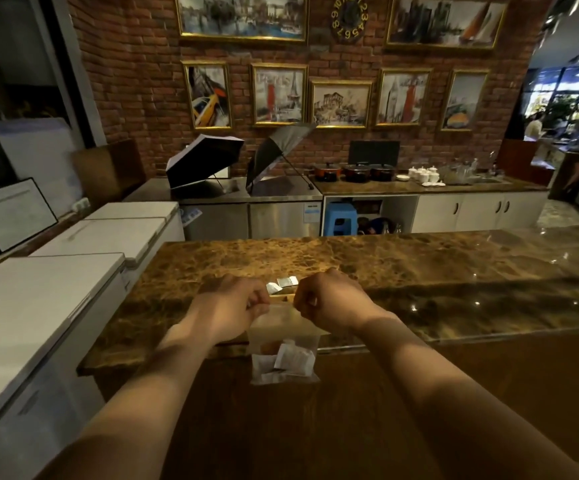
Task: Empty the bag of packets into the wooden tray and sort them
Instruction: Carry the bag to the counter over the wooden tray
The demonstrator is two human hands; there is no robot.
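Observation:
A clear plastic bag (pixel 283 344) hangs in front of the counter's near edge, with several white packets (pixel 290 360) gathered at its bottom. My left hand (pixel 232 304) pinches the bag's top left corner and my right hand (pixel 328 301) pinches its top right corner, the top edge stretched between them. Just behind my hands a strip of the wooden tray (pixel 283 298) shows, mostly hidden. A few white packets (pixel 283 284) stick up at the tray's far side.
The brown marble counter (pixel 419 271) runs wide to the right. White chest freezers (pixel 49 289) stand to the left. Beyond are a steel counter with two open umbrellas (pixel 205 161), pots and cups, and a brick wall with framed pictures.

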